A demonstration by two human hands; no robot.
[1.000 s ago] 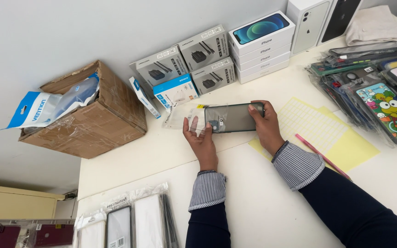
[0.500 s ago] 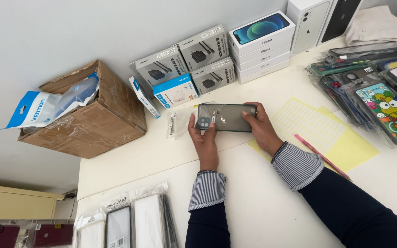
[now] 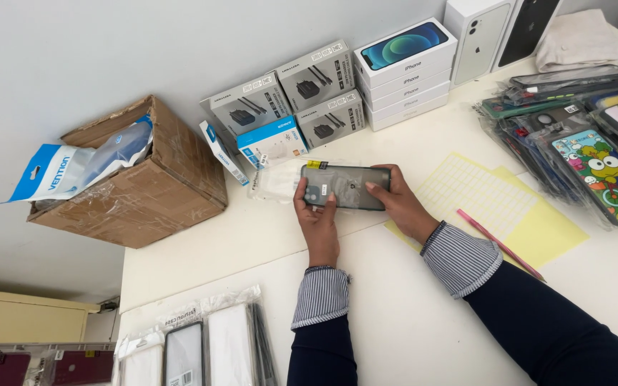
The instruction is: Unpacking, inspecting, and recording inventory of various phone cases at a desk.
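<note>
Both my hands hold a dark translucent phone case (image 3: 345, 187) flat, lengthwise, just above the white table (image 3: 409, 336). My left hand (image 3: 316, 221) grips its left end, thumb over the camera cut-out. My right hand (image 3: 402, 204) grips the right end, fingers curled over the edge. A clear plastic sleeve (image 3: 272, 182) lies on the table behind the case's left end.
A brown cardboard box (image 3: 134, 189) with a blue-and-white packet stands at the left. Grey and blue charger boxes (image 3: 287, 107) and stacked white phone boxes (image 3: 405, 68) line the back. Yellow label sheets (image 3: 495, 207), a pink pen (image 3: 498, 244), bagged cases at right (image 3: 581, 136) and front left (image 3: 202, 343).
The case has come out of the clear sleeve; the sleeve now lies on the table behind it. Both hands shifted slightly toward me with the case.
</note>
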